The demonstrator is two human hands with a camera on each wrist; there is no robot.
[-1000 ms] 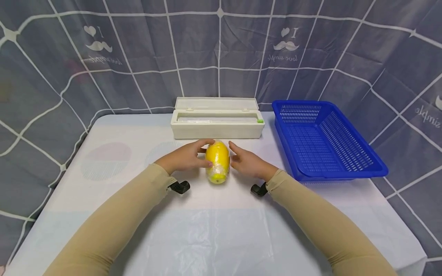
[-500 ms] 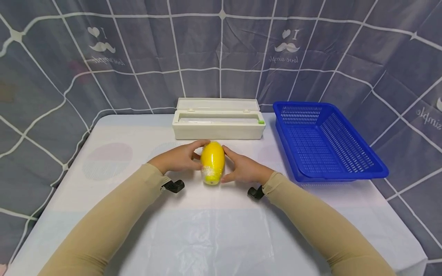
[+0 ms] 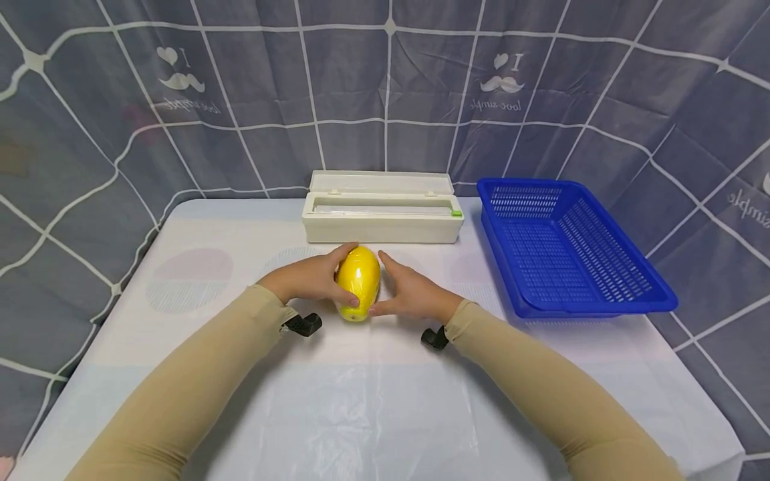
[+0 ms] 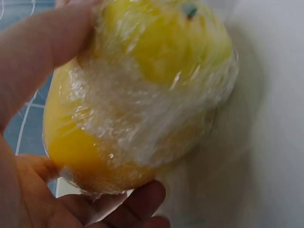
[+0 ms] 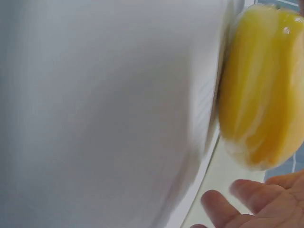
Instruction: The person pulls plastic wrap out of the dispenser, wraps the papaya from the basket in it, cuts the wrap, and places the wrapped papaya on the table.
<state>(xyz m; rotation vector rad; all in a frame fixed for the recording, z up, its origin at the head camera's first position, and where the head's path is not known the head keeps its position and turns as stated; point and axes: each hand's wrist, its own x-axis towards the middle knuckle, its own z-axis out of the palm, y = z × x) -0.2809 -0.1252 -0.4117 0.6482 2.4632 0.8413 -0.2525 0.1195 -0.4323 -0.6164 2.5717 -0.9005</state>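
A yellow oval fruit (image 3: pixel 359 280), wrapped in clear cling film, is at the middle of the table. My left hand (image 3: pixel 309 277) grips it from the left, thumb across the near end and fingers behind. In the left wrist view the film bunches in wrinkles around the fruit (image 4: pixel 142 104), and a small dark stem spot shows on its end. On the fruit's other side is my right hand (image 3: pixel 415 292), fingers and thumb spread. The right wrist view shows a gap between those fingers (image 5: pixel 256 194) and the fruit. Whether the fruit touches the table cannot be told.
Behind the hands stands a white cling film dispenser (image 3: pixel 383 228) with its lid raised and a green slider at its right end. A blue plastic basket (image 3: pixel 508 267) stands to the right. A grey checked curtain (image 3: pixel 421 87) hangs behind the table (image 3: pixel 361 401).
The fruit has shifted left and turned between the hands. My right hand has moved left with it and spread, and the left thumb now lies over the fruit's near end.
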